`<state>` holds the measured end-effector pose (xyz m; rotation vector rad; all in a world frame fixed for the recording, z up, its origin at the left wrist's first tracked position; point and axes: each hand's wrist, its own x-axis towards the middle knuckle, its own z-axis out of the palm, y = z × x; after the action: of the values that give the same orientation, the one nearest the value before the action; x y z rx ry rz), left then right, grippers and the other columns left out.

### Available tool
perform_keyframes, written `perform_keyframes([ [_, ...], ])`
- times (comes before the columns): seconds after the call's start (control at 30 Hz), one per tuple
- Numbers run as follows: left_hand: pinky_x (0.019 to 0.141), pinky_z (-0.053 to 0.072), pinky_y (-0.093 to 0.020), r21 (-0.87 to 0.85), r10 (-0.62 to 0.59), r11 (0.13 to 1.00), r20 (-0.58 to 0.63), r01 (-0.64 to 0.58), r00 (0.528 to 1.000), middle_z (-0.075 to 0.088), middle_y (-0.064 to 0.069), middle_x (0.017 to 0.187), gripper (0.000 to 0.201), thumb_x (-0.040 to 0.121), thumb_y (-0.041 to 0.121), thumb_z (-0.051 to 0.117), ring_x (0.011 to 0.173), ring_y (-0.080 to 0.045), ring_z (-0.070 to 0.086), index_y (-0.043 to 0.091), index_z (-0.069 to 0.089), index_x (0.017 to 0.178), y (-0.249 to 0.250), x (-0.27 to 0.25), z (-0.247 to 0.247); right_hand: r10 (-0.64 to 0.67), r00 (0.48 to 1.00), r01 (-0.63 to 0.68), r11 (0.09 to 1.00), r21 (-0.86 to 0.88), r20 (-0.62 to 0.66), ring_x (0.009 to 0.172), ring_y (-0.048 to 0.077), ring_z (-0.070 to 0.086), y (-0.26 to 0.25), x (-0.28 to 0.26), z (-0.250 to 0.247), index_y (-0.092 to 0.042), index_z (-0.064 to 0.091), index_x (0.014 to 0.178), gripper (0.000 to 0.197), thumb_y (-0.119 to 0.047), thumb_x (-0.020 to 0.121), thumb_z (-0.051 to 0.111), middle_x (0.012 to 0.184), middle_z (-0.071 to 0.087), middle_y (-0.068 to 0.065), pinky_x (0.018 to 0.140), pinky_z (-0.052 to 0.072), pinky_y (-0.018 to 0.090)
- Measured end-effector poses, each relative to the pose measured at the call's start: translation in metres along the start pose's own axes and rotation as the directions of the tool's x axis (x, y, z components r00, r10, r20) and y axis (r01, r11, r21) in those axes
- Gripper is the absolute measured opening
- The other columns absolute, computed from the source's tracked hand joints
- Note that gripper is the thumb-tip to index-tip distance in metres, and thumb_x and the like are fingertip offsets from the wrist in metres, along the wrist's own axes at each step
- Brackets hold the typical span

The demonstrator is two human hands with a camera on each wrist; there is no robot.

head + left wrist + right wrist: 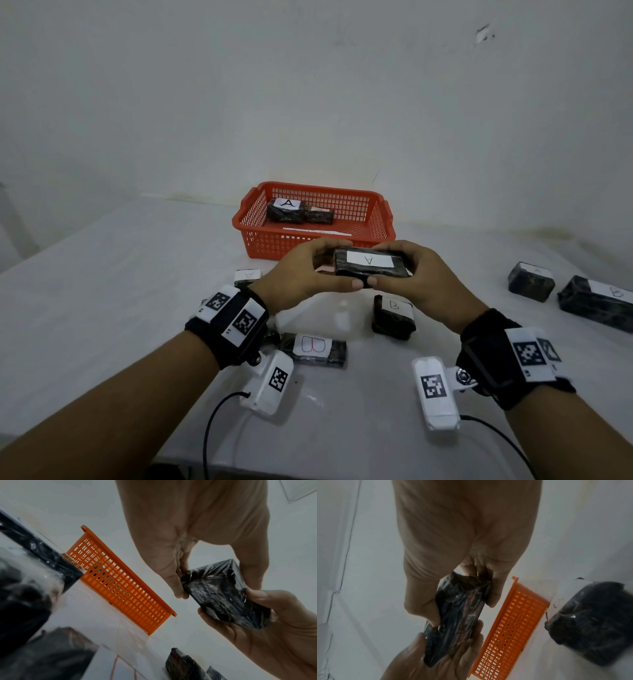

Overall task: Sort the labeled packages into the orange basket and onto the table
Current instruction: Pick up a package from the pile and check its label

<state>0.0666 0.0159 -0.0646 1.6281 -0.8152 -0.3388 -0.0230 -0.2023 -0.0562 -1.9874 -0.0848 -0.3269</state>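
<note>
A black wrapped package with a white label "A" point(394, 271) is held in the air just in front of the orange basket point(363, 219). My left hand point(344, 263) grips its left end and my right hand point(381, 266) grips its right end, thumbs on the near side and fingers over the far edge. The left wrist view shows the same package point(221, 593) between both hands; in the right wrist view the package point(458, 615) runs from palm to palm. Inside the basket lie an "A" package point(286, 210) and a second dark package point(319, 216).
On the white table point(102, 274) lie an "A" package point(248, 275), a "B" package point(393, 317) and a red-lettered "B" package point(313, 346). Two more packages point(531, 281) point(596, 301) lie at the right. A wall stands close behind the basket.
</note>
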Motion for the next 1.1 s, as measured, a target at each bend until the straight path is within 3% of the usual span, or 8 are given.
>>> perform_keyframes([
  [0.17, 0.105, 0.056, -0.040, 0.018, 0.014, 1.000, -0.045, -0.014, 0.999, 0.072, -0.002, 0.128, 0.063, 0.080, 0.006, 0.087, 0.119, -0.015, 0.069, 0.012, 0.059, 0.135, -0.0018, 0.0019, -0.0005, 0.036, 0.999, -0.040, 0.995, 0.090, 0.039, 0.117, 0.013, 0.069, 0.0033, -0.0033, 0.0011, -0.024, 0.065, 0.129, 0.062, -0.026, 0.072, 0.089, 0.126, 0.072, -0.002, 0.098, 0.059, 0.028],
  [0.33, 0.105, 0.055, -0.039, -0.036, -0.002, 0.999, -0.011, 0.001, 1.000, 0.070, -0.002, 0.132, 0.069, 0.076, 0.004, 0.088, 0.123, -0.014, 0.066, 0.013, 0.057, 0.138, 0.0014, -0.0003, 0.0005, 0.046, 0.999, -0.048, 0.989, 0.141, 0.020, 0.114, 0.015, 0.073, 0.0045, -0.0047, -0.0017, -0.020, 0.062, 0.133, 0.063, -0.005, 0.078, 0.088, 0.128, 0.071, -0.002, 0.091, 0.061, 0.025],
  [0.5, 0.103, 0.057, -0.047, -0.051, -0.003, 0.999, -0.020, 0.002, 1.000, 0.070, -0.005, 0.131, 0.067, 0.077, -0.001, 0.087, 0.124, -0.018, 0.067, 0.009, 0.058, 0.136, 0.0016, 0.0002, 0.0006, 0.056, 0.998, -0.060, 0.982, 0.176, 0.026, 0.115, 0.017, 0.073, 0.0050, -0.0064, -0.0006, -0.021, 0.060, 0.136, 0.068, -0.008, 0.076, 0.089, 0.130, 0.069, -0.003, 0.087, 0.062, 0.028],
  [0.6, 0.101, 0.058, -0.048, -0.064, 0.000, 0.998, -0.002, 0.000, 1.000, 0.069, -0.007, 0.133, 0.072, 0.075, -0.007, 0.086, 0.122, -0.022, 0.069, 0.010, 0.055, 0.138, 0.0031, -0.0010, 0.0008, 0.155, 0.988, -0.149, 0.940, 0.308, 0.005, 0.107, 0.025, 0.077, 0.0030, -0.0047, 0.0018, -0.022, 0.061, 0.136, 0.051, -0.019, 0.089, 0.079, 0.129, 0.072, 0.005, 0.085, 0.064, 0.038],
  [0.7, 0.101, 0.058, -0.048, -0.088, -0.008, 0.996, 0.017, 0.009, 1.000, 0.067, -0.006, 0.135, 0.074, 0.075, -0.004, 0.087, 0.123, -0.022, 0.068, 0.012, 0.054, 0.140, 0.0030, 0.0000, 0.0017, 0.195, 0.981, -0.176, 0.920, 0.349, -0.020, 0.102, 0.029, 0.078, 0.0044, -0.0033, 0.0017, -0.012, 0.067, 0.130, 0.033, -0.013, 0.097, 0.071, 0.117, 0.079, 0.009, 0.089, 0.063, 0.046],
  [0.8, 0.106, 0.055, -0.044, -0.084, -0.017, 0.996, -0.027, 0.014, 1.000, 0.069, -0.002, 0.133, 0.062, 0.085, 0.019, 0.082, 0.122, -0.017, 0.068, 0.015, 0.056, 0.141, 0.0044, 0.0022, 0.0051, 0.153, 0.987, -0.126, 0.932, 0.339, -0.054, 0.102, 0.029, 0.078, 0.0043, -0.0041, 0.0017, -0.008, 0.070, 0.126, 0.031, -0.006, 0.095, 0.072, 0.112, 0.081, 0.009, 0.086, 0.063, 0.039],
  [0.93, 0.101, 0.058, -0.040, 0.005, 0.022, 1.000, -0.130, -0.022, 0.991, 0.077, -0.004, 0.119, 0.035, 0.091, 0.006, 0.076, 0.110, -0.017, 0.074, 0.014, 0.070, 0.124, 0.0027, 0.0058, 0.0077, 0.145, 0.987, -0.115, 0.936, 0.332, -0.068, 0.097, 0.028, 0.080, 0.0043, -0.0028, 0.0034, -0.006, 0.070, 0.123, 0.030, -0.005, 0.093, 0.074, 0.108, 0.081, 0.010, 0.079, 0.065, 0.033],
  [1.1, 0.096, 0.061, -0.037, -0.012, 0.015, 1.000, -0.139, -0.017, 0.990, 0.076, -0.008, 0.118, 0.037, 0.089, 0.003, 0.078, 0.109, -0.019, 0.074, 0.010, 0.070, 0.125, 0.0014, 0.0069, 0.0079, 0.154, 0.983, -0.115, 0.940, 0.321, -0.099, 0.095, 0.028, 0.080, 0.0023, -0.0043, 0.0060, -0.008, 0.074, 0.120, 0.025, -0.020, 0.098, 0.070, 0.105, 0.082, 0.009, 0.078, 0.065, 0.033],
])
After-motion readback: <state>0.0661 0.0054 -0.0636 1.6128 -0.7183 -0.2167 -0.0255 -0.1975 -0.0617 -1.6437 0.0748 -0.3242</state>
